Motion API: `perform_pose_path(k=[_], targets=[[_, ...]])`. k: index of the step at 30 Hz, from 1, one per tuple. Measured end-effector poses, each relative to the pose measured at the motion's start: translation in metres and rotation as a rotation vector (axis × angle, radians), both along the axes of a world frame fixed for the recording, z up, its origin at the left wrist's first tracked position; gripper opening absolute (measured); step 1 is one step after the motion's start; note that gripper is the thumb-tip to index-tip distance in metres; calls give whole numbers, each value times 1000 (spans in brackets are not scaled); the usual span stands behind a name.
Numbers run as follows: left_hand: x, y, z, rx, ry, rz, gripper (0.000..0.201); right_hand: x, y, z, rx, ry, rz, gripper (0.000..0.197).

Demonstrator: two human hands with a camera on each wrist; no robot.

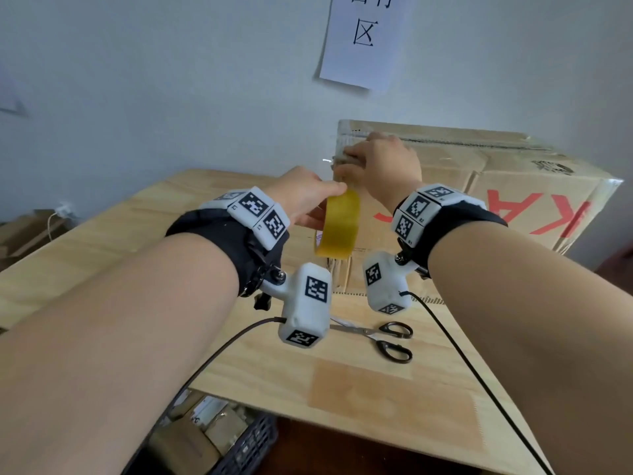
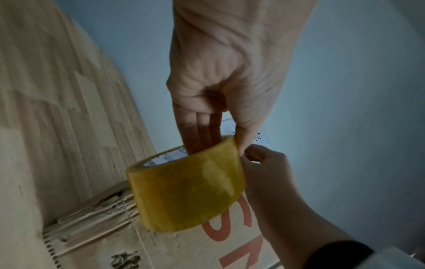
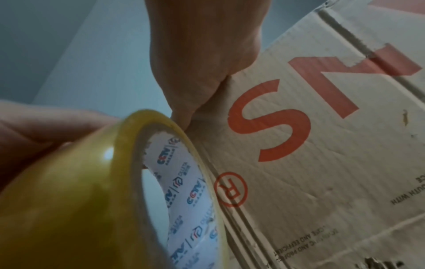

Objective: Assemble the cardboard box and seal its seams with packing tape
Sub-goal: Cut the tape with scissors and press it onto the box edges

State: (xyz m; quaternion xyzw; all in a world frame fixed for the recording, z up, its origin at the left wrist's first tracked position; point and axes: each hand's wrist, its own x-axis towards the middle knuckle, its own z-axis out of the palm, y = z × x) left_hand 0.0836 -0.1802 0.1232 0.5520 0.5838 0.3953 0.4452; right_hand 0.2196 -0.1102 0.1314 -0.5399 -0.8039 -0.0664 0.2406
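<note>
A large cardboard box [image 1: 479, 186] with red letters lies on the wooden table [image 1: 102, 241], flaps closed. My left hand [image 1: 322, 207] holds a yellow packing tape roll [image 1: 339, 228] at the box's left end. In the left wrist view its fingers [image 2: 197, 134] pass through the roll [image 2: 188, 191] and the thumb lies on the outside. My right hand [image 1: 352, 166] is at the box's upper left corner, just above the roll, its fingers curled and pinching the tape's free end [image 2: 246, 154]. In the right wrist view its thumb [image 3: 184, 116] lies against the box side [image 3: 322, 163]. The clear strip itself barely shows.
Black-handled scissors [image 1: 387, 337] lie on a flat cardboard sheet [image 1: 342, 389] in front of the box. A dark crate [image 1: 239, 447] with packages stands below the table's near edge. A paper sign [image 1: 363, 39] hangs on the wall behind. Wrist-camera cables hang below both forearms.
</note>
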Motion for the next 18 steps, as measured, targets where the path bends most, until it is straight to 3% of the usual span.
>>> perform_pose_path(k=[6, 10, 18], targets=[[-1, -3, -19, -68, 81, 76, 21, 0, -2, 0, 17, 15, 0, 31], [2, -2, -39, -69, 28, 122, 22, 3, -2, -4, 56, 40, 11, 33], [4, 13, -48, -19, 74, 185, 18, 2, -1, -19, 152, -42, -20, 50]])
